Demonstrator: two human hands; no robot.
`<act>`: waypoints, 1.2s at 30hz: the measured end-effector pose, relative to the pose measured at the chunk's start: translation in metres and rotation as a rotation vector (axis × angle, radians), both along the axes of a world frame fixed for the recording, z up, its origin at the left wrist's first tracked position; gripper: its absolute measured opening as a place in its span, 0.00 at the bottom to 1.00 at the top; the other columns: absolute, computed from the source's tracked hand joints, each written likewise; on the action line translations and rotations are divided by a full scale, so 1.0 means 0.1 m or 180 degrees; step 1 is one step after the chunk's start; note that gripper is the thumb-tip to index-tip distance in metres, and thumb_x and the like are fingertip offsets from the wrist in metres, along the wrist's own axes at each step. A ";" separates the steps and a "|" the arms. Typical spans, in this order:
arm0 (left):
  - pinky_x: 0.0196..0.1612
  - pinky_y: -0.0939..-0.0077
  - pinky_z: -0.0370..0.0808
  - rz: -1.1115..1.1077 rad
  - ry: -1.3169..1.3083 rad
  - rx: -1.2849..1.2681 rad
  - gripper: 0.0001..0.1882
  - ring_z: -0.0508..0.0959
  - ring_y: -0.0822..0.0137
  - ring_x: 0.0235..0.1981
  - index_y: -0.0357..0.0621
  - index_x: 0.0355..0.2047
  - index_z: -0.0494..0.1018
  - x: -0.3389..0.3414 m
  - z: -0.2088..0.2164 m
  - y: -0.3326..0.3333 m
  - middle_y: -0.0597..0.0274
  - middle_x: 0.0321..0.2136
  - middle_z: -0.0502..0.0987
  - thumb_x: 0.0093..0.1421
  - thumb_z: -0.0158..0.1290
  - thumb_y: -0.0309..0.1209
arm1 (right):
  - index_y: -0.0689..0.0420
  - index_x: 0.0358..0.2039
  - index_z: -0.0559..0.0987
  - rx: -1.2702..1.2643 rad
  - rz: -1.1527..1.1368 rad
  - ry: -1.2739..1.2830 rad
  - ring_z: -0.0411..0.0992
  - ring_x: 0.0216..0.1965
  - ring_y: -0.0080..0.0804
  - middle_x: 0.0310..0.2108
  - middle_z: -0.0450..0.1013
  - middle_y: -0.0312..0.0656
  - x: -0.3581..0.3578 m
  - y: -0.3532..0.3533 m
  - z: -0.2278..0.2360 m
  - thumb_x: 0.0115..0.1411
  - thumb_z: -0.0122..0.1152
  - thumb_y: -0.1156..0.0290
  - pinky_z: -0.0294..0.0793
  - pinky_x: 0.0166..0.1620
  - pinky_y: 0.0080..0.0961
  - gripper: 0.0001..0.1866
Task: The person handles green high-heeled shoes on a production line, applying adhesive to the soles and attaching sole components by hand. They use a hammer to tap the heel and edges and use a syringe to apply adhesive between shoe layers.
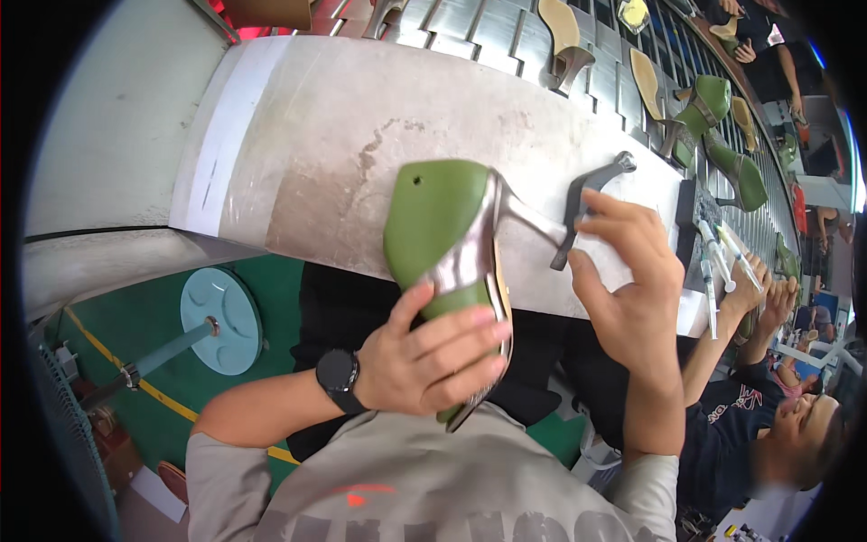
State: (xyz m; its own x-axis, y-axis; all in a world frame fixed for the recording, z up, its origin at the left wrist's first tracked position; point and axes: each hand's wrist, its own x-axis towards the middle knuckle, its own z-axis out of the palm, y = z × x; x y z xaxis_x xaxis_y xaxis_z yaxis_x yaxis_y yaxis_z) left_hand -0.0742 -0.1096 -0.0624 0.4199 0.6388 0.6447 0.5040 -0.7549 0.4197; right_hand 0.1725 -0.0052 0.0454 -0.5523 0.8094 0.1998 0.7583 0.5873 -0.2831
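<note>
My left hand (438, 352) grips a high-heeled shoe (470, 239) on a green last (436, 208). Silvery straps cross the last, and the slim heel (533, 219) points to the right. The thumb and fingers wrap around the toe end. My right hand (628, 280) is at the right of the heel, its fingers curved and apart. Its fingertips are at the edge of a dark, curved metal tool (582, 203) on the workbench; whether they touch it I cannot tell. The tool's far end is knobbed, and its exact kind is unclear.
The pale workbench (325, 117) borders a slatted metal conveyor (488, 32) carrying soles with heels (564, 45) and green lasts (709, 99). Several syringes (709, 280) stand by a dark block (686, 212) at right. A co-worker (741, 434) sits close on the right; a blue round-based stand (221, 321) is left.
</note>
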 end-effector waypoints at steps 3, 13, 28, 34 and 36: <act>0.76 0.38 0.54 -0.0097 -0.0108 0.0215 0.21 0.76 0.66 0.64 0.54 0.58 0.69 0.03 -0.01 -0.08 0.68 0.59 0.77 0.67 0.60 0.33 | 0.62 0.61 0.76 -0.0700 -0.0411 0.1288 0.79 0.52 0.43 0.50 0.81 0.52 -0.24 -0.01 -0.05 0.53 0.71 0.74 0.77 0.54 0.35 0.33; 0.76 0.37 0.54 -0.0053 -0.0237 0.0126 0.22 0.76 0.67 0.61 0.57 0.59 0.68 0.04 -0.06 -0.11 0.70 0.58 0.77 0.67 0.61 0.35 | 0.63 0.68 0.70 -0.2683 -0.0505 0.1626 0.79 0.48 0.32 0.53 0.75 0.50 -0.41 0.11 -0.13 0.55 0.69 0.77 0.80 0.54 0.29 0.38; 0.76 0.38 0.53 -0.0116 -0.0250 0.0139 0.21 0.76 0.68 0.61 0.58 0.58 0.68 0.10 -0.07 -0.07 0.73 0.57 0.78 0.67 0.60 0.37 | 0.62 0.69 0.70 -0.2769 -0.0706 0.1664 0.76 0.49 0.26 0.57 0.75 0.44 -0.38 0.13 -0.13 0.50 0.69 0.72 0.76 0.55 0.25 0.42; 0.76 0.38 0.53 -0.0110 -0.0208 0.0139 0.21 0.76 0.68 0.62 0.58 0.58 0.69 0.14 -0.06 -0.07 0.73 0.57 0.78 0.67 0.60 0.36 | 0.62 0.69 0.70 -0.2781 -0.0613 0.1723 0.76 0.51 0.27 0.57 0.74 0.45 -0.33 0.14 -0.12 0.50 0.69 0.73 0.76 0.56 0.26 0.42; 0.77 0.38 0.52 -0.0123 -0.0207 0.0141 0.21 0.76 0.68 0.61 0.58 0.58 0.69 0.16 -0.05 -0.08 0.73 0.58 0.78 0.67 0.60 0.36 | 0.63 0.69 0.70 -0.2899 -0.0685 0.1708 0.76 0.53 0.28 0.57 0.74 0.45 -0.32 0.13 -0.10 0.51 0.67 0.76 0.76 0.58 0.26 0.41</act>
